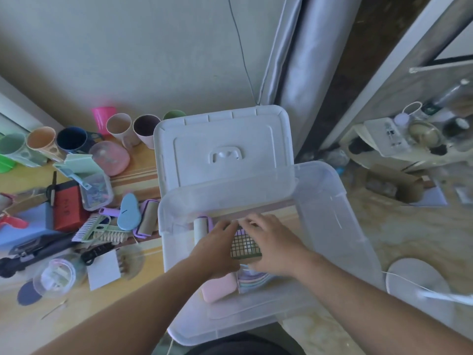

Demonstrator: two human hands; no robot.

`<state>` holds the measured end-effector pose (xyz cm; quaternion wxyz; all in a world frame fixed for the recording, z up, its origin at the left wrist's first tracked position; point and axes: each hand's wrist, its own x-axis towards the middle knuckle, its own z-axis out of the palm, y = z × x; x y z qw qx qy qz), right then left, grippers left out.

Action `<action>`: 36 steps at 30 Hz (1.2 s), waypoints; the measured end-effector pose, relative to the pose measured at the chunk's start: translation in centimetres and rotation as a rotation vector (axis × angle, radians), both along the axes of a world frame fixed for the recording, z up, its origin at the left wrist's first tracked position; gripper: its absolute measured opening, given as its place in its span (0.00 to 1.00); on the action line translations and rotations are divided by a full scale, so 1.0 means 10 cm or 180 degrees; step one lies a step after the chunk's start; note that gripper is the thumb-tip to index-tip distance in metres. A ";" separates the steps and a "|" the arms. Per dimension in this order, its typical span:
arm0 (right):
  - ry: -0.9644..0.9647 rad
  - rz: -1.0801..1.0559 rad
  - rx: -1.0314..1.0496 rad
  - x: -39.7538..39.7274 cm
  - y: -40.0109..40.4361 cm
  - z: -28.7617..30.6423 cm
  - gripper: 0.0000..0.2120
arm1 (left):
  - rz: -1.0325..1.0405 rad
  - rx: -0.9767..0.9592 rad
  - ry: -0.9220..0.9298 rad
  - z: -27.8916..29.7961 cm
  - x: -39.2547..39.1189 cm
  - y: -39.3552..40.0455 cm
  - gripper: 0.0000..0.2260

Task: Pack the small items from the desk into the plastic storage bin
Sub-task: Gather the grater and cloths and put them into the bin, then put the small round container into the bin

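While inside bin (pixel 332 216), two hands (pixel 220 248) (pixel 272 245)

Clear storage bin (pixel 332 226), white lid (pixel 225 139); green grid-patterned basket (pixel 244 248); pink case (pixel 218 289); red box (pixel 67 204).

7 cups (pixel 118 126), 1 storage bin (pixel 332 226), 1 lid (pixel 222 139), 2 hands (pixel 217 249).

Both hands cover most of the grid basket (pixel 245 245) in the bin (pixel 332 226)
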<state>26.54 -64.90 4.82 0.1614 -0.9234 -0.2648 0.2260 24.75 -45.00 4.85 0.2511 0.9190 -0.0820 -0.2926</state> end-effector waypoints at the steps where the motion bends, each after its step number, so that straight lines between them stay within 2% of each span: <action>1: -0.0170 0.0084 -0.0102 -0.01 0.03 -0.01 0.46 | 0.0020 -0.0112 0.0002 -0.02 0.00 -0.05 0.40; 3: -0.0455 0.0060 -0.0248 0.01 0.03 -0.05 0.44 | 0.0084 -0.0209 -0.0085 -0.06 0.00 -0.13 0.39; 5: -0.0578 -0.0042 -0.0457 0.08 -0.07 -0.11 0.43 | 0.0152 -0.0193 -0.0200 -0.11 -0.02 -0.16 0.44; 7: -0.0445 -0.0432 -0.0763 0.19 -0.29 -0.20 0.44 | 0.0146 -0.0060 -0.0249 -0.14 -0.04 -0.15 0.49; 9: -0.0127 -0.1224 -0.1010 0.29 -0.56 -0.32 0.44 | 0.0017 0.0172 -0.0400 -0.16 -0.07 -0.10 0.43; 12: 0.0249 -0.2197 -0.1155 0.42 -0.73 -0.52 0.39 | -0.0330 0.0614 -0.0711 -0.14 -0.09 0.00 0.29; 16: 0.0205 -0.1949 -0.1478 0.54 -0.63 -0.74 0.41 | -0.0919 0.1378 -0.0821 -0.06 -0.08 0.17 0.20; 18: 0.0118 -0.1823 -0.1535 0.59 -0.60 -0.80 0.41 | -0.0975 0.1726 -0.0796 0.00 -0.08 0.27 0.16; 21: 0.0081 -0.1706 -0.1562 0.62 -0.59 -0.84 0.37 | -0.0880 0.1960 -0.0730 0.00 -0.11 0.41 0.17; 26: 0.0098 -0.1653 -0.1501 0.60 -0.62 -0.85 0.37 | -0.0822 0.2222 -0.0661 0.05 -0.10 0.44 0.16; 29: 0.0275 -0.1687 -0.1444 0.52 -0.60 -0.83 0.36 | -0.0657 0.1999 -0.0789 0.10 -0.09 0.48 0.15; 33: 0.0335 -0.1564 -0.1394 0.39 -0.44 -0.67 0.33 | -0.0603 0.1049 -0.1345 0.30 -0.09 0.52 0.13; 36: -0.0018 -0.1321 -0.0684 0.33 -0.05 -0.41 0.28 | -0.0372 0.0435 -0.1789 0.36 -0.13 0.73 0.12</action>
